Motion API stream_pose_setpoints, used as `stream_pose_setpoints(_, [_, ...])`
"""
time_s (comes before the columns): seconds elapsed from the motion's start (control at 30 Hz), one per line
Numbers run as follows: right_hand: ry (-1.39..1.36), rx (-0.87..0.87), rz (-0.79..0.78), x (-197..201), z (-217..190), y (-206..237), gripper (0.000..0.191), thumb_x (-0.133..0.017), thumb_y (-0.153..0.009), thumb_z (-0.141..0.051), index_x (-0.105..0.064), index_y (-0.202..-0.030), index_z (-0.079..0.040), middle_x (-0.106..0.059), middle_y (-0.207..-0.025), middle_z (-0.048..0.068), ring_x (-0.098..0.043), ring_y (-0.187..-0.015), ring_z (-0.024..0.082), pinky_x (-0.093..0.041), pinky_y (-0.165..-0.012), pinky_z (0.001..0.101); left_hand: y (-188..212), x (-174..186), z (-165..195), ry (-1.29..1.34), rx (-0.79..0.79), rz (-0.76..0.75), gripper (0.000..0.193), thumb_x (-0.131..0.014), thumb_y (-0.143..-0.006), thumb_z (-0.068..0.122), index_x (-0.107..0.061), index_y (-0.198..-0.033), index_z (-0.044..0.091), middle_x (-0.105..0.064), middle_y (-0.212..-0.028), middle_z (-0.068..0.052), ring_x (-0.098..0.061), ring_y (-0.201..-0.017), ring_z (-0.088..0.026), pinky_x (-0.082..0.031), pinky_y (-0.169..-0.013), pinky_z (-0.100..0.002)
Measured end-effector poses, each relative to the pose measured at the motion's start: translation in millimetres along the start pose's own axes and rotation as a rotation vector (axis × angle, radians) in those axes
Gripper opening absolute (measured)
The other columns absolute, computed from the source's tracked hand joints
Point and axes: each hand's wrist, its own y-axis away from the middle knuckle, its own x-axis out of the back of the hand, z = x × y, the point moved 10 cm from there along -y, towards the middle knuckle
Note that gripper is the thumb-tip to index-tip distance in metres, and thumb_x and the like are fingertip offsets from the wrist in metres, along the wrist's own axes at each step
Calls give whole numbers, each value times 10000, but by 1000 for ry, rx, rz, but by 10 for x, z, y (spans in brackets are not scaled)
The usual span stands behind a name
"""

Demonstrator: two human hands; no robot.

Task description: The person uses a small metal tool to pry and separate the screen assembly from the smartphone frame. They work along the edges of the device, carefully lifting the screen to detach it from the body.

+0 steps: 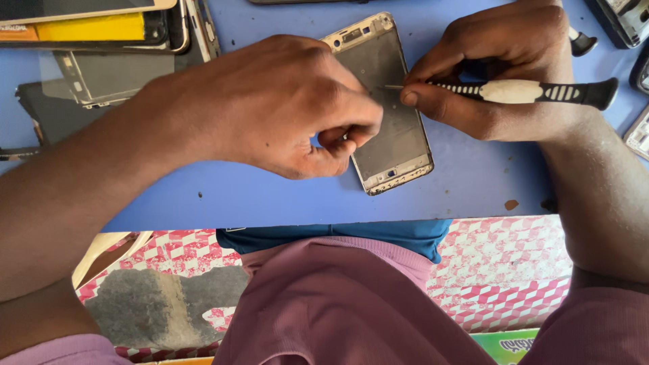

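Now, our left hand: fingers pinching the left edge of the gold-rimmed grey metal phone frame
Our right hand: clenched around the black-and-white-handled screwdriver, tip on frame
Frame: flat on the blue table

There is a single view, from a camera worn on the person's head. It looks steeply down and slightly forward, close over the blue tabletop, whose near edge crosses the middle of the picture. Both hands sit large in the upper half; the person's lap and a patterned floor fill the lower half.
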Motion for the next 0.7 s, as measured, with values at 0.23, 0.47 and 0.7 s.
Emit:
stream_pose_setpoints(0.23, [13, 2, 2, 9, -9, 2, 80, -825, -821, 33, -746, -837, 27, -714, -755, 111, -635, -592, 117, -441, -523, 238, 133, 302, -367, -121, 277, -19, 201, -748, -798, 185, -626, -686, 71, -640, -625, -36, -634, -521, -196, -478, -497, -370])
stream_pose_setpoints(0.47, [14, 12, -4, 7, 16, 2, 83, -827, -832, 30, -746, -846, 20, -720, -773, 106, -647, -605, 117, -454, -535, 229, 108, 239, -333, -261, 219, 77, 371, -862, -792, 369, -643, -737, 75, -655, -719, -28, -646, -638, -231, -467, -507, -407])
stream_pose_setpoints(0.7, [33, -2, -2, 6, 22, 17, 87, -836, -839, 26, -754, -866, 18, -716, -778, 103, -637, -608, 112, -448, -539, 225, 85, 258, -263, -247, 160, 91, 239, -837, -811, 251, -674, -767, 81, -662, -754, -32, -666, -698, -223, -497, -565, -401])
